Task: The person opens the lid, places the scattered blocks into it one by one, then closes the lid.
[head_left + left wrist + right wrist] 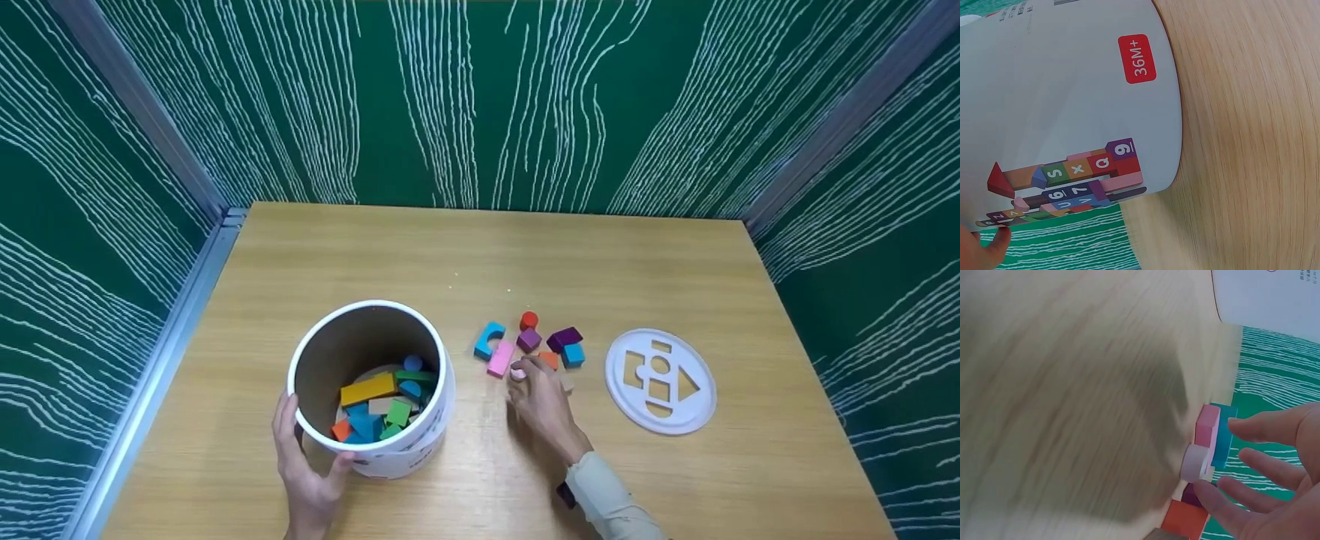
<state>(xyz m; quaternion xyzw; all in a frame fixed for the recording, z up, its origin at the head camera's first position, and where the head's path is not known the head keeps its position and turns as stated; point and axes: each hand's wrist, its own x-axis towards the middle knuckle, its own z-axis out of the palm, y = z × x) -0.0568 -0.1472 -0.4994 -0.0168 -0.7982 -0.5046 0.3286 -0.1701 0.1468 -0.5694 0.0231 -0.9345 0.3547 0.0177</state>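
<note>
The pale pinkish-white short cylinder (1192,464) rests on the wooden table (450,255) to the right of the toy-block bucket (397,466). The right hand (544,401) is over it with fingers parted and gently bent; in the right wrist view one fingertip is at its edge while the others stand away, so no firm hold shows. The left hand (306,472) curves round the bucket's near-left side, thumb at the rim, holding it.

Also right of the bucket lie the pink rectangular block (501,360), the blue arch block (484,341) and the purple cube (529,340); the lid with shaped cut-outs (690,412) is farther right of the bucket. Inside the bucket, a yellow rectangular block (367,390) lies among other blocks.

For a clean pick, the thumb and a finger would best meet the cylinder on opposite sides of its curved wall, with even, light pressure, since a one-sided push could roll or skid it. Lifting straight up first should spare the pink block close by, and the left hand does well to keep the bucket steady.
</note>
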